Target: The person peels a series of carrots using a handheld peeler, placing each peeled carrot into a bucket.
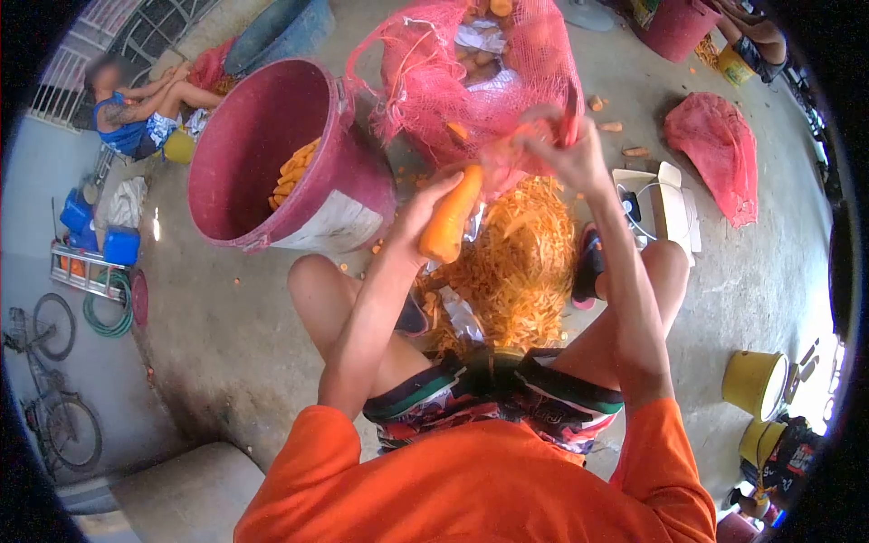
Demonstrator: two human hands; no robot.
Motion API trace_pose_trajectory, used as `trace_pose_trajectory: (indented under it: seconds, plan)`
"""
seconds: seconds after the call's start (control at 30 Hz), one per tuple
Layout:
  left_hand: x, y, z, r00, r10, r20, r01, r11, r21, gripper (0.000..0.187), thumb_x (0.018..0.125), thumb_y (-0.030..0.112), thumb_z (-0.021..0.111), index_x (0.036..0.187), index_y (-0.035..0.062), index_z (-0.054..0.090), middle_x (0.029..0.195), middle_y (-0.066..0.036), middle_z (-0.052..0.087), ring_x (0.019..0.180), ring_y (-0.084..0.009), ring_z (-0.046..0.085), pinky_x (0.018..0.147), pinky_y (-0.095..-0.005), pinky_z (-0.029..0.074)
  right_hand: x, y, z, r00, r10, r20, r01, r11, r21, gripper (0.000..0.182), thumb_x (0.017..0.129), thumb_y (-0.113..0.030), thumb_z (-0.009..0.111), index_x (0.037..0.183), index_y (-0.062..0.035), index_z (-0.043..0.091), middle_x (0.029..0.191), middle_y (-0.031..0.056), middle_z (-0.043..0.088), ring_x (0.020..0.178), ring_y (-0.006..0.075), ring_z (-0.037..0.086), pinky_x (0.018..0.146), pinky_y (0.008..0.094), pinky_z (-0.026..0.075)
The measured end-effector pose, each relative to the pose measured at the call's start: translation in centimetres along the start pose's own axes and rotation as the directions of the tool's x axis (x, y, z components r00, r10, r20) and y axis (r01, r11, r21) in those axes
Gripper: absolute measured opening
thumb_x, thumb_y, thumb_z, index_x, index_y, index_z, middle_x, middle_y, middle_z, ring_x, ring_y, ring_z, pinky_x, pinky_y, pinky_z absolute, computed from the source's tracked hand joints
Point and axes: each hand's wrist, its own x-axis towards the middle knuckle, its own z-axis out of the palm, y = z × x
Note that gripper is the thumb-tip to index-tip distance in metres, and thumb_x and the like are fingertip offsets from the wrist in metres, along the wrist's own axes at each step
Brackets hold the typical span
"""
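Note:
My left hand (418,215) is closed around a thick orange carrot (450,222), its surface smooth and peeled. To its upper right, my right hand (572,158) is raised and partly blurred, gripping a red-handled peeler (570,129) whose blade I cannot make out. The peeler is apart from the carrot. Below both hands, a large heap of orange peel strips (520,262) lies on the floor between my feet. Beyond the hands stands a pink mesh sack (421,77) with carrots showing in its opening.
A big dark-pink tub (353,172) with peeled carrots (294,172) leans at the left. An opened cardboard box (665,213) and a red mesh sack (715,149) lie at right. Another person (136,113) sits at far left; one more is partly visible at upper right.

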Motion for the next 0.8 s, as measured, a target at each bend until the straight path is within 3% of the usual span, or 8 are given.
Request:
trace_pose_trajectory:
  seconds: [0.07,0.1,0.13,0.33,0.47,0.6,0.73,0.8]
  plan:
    - [0.1,-0.2,0.7,0.992,0.126,0.032,-0.128,0.990,0.059,0.043,0.101,0.030,0.060,0.135,0.0045,0.053,0.110,-0.009,0.068,0.083,-0.0200,0.070,0.064,-0.0313,0.060,-1.8,-1.6,2.9,0.981,-0.152,0.120,0.119,0.962,0.247,0.019,0.085,-0.001,0.077,0.103,-0.0023,0.072,0.099,0.0063,0.076,0.089,0.0116,0.070,0.072,0.0269,0.056]
    - [0.1,-0.1,0.8,0.992,0.123,0.027,-0.124,0.992,0.029,0.042,0.101,0.029,0.059,0.134,0.0039,0.053,0.111,-0.009,0.068,0.083,-0.0199,0.070,0.064,-0.0311,0.060,-2.1,-3.1,3.8,0.899,-0.387,0.204,0.398,0.917,-0.017,0.022,0.083,-0.002,0.079,0.103,-0.0042,0.072,0.101,0.0061,0.076,0.088,0.0125,0.070,0.070,0.0283,0.055]
    - [0.1,0.0,0.8,0.993,0.117,0.019,-0.117,0.993,0.000,0.041,0.101,0.028,0.059,0.134,0.0032,0.053,0.112,-0.008,0.068,0.084,-0.0198,0.070,0.065,-0.0309,0.060,-2.1,-3.4,3.7,0.876,-0.339,0.344,0.374,0.927,-0.038,0.025,0.082,-0.004,0.081,0.105,-0.0057,0.072,0.103,0.0064,0.076,0.088,0.0129,0.070,0.071,0.0294,0.055]
    - [-0.3,0.4,0.6,0.995,0.030,0.099,-0.031,0.999,0.011,0.041,0.102,0.031,0.058,0.133,0.0051,0.054,0.106,-0.009,0.068,0.084,-0.0170,0.069,0.063,-0.0275,0.059,0.3,-1.1,0.6,0.999,-0.046,-0.009,0.046,0.999,-0.026,0.023,0.084,-0.002,0.079,0.106,-0.0026,0.071,0.093,0.0032,0.073,0.088,0.0097,0.068,0.077,0.0268,0.056]
    - [0.2,0.3,0.8,0.992,0.075,0.097,-0.069,0.995,-0.066,0.032,0.102,0.028,0.057,0.127,0.0078,0.058,0.099,-0.005,0.067,0.075,-0.0146,0.066,0.057,-0.0261,0.055,-2.2,-3.6,4.4,0.914,-0.244,0.325,0.248,0.968,0.030,0.026,0.078,-0.003,0.085,0.101,-0.0030,0.073,0.091,0.0038,0.073,0.085,0.0102,0.066,0.074,0.0297,0.053]
    - [-1.2,0.6,1.7,0.995,0.011,0.095,-0.005,0.998,-0.063,0.033,0.102,0.028,0.058,0.128,0.0064,0.057,0.099,-0.005,0.067,0.075,-0.0127,0.066,0.058,-0.0251,0.055,-0.3,0.3,2.2,1.000,0.029,-0.004,-0.028,0.992,0.123,0.020,0.079,-0.002,0.083,0.097,-0.0011,0.073,0.100,0.0061,0.076,0.091,0.0125,0.067,0.082,0.0307,0.054]
    - [-0.4,0.4,0.9,0.998,0.046,0.048,-0.048,0.998,0.029,0.034,0.102,0.027,0.058,0.128,0.0062,0.056,0.100,-0.005,0.067,0.077,-0.0125,0.066,0.058,-0.0244,0.056,0.0,-1.1,1.6,0.999,-0.016,-0.042,0.016,1.000,-0.010,0.021,0.082,-0.002,0.081,0.101,-0.0005,0.072,0.104,0.0064,0.075,0.093,0.0141,0.069,0.083,0.0295,0.055]
    - [-0.1,0.3,0.1,0.990,0.054,0.129,-0.051,0.998,-0.029,0.035,0.102,0.027,0.059,0.131,0.0070,0.055,0.104,-0.006,0.067,0.081,-0.0143,0.067,0.059,-0.0259,0.056,-1.8,-2.4,3.9,0.912,-0.345,0.222,0.358,0.934,-0.021,0.021,0.085,-0.003,0.079,0.105,-0.0010,0.072,0.104,0.0067,0.075,0.089,0.0137,0.069,0.078,0.0274,0.056]
